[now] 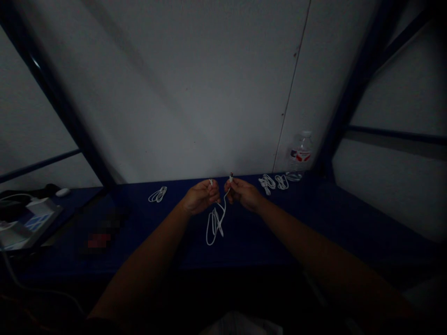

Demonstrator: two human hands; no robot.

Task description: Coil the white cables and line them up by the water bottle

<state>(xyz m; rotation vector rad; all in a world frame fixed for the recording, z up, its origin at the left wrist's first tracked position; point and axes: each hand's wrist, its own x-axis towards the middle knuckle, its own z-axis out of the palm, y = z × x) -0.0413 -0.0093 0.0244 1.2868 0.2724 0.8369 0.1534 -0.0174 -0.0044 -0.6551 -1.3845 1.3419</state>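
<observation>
White cable [214, 228] is trailing in loose loops onto the dark blue tabletop [314, 218], its plug clamped between the fingers of the right hand [245, 194]. The left hand [200, 196] is pinching a small white tip [211, 182], and the two hands are staying close but apart. Coiled white cables [267, 184] are lying on the tabletop to both sides, and a plastic water bottle [301, 151] is standing by the wall.
</observation>
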